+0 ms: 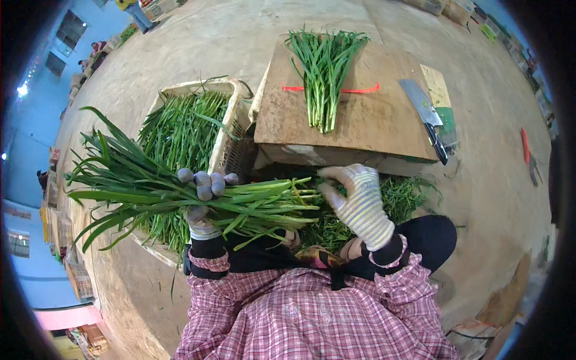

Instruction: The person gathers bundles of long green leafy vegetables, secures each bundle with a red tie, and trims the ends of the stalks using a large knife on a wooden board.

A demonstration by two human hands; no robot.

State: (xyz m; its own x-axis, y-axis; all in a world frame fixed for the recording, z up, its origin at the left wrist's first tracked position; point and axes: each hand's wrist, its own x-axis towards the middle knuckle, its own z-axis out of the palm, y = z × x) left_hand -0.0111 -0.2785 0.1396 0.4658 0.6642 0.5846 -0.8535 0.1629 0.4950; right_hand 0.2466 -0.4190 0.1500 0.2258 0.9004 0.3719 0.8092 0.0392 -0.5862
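Observation:
My left hand [208,185], in a pale knit work glove, grips a thick bundle of long-leaved greens [265,193], perhaps garlic chives. Its leaves fan out to the left and its pale stem ends point right. Just off those ends is my right hand [362,204], in a striped glove, blurred, with fingers curved and thumb apart; I see nothing between them. A smaller bunch of the same greens [325,81] lies on a wooden board [382,108], across a red tie strip [366,89]. A cleaver [420,105] rests at the board's right edge.
At my left stands a white plastic crate [227,128] filled with greens. Loose trimmings [402,198] lie on the floor between my feet and the board. A green-and-cream piece [443,110] lies beside the cleaver. Red-handled tool [525,146] on the floor at right; a person [134,13] stands far off.

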